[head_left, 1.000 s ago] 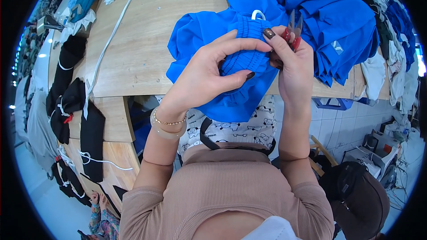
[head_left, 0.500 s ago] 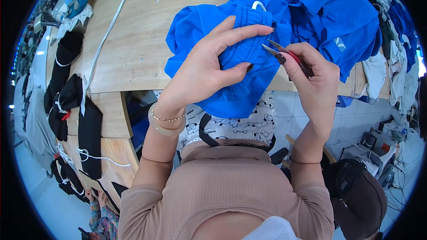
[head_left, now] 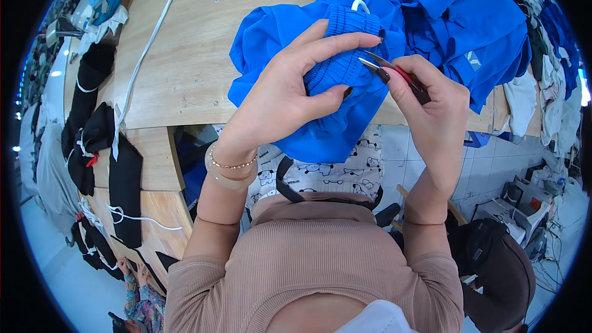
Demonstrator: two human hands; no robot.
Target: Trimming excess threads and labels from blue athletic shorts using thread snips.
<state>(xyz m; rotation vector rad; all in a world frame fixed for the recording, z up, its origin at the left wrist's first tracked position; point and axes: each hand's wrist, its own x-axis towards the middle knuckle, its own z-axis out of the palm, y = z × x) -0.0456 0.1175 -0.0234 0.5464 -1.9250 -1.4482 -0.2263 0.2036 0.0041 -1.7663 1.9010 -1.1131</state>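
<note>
My left hand (head_left: 290, 95) grips the ribbed waistband of a bright blue garment (head_left: 320, 61) that hangs over the edge of a wooden table (head_left: 185, 55). A white drawstring loop (head_left: 359, 5) shows at the top of the waistband. My right hand (head_left: 431, 102) holds small red-handled thread snips (head_left: 388, 73), with the metal tips pointing left at the waistband beside my left fingertips.
A pile of blue garments (head_left: 456, 18) lies at the back right of the table. Black garments with white cords (head_left: 92, 123) hang along the left edge, and a white cord (head_left: 145, 55) runs across the table. A dark bag (head_left: 499, 271) sits on the floor at the lower right.
My right hand with the snips has moved down and right, off the waistband's top edge. My left fingers have stretched out across the waistband.
</note>
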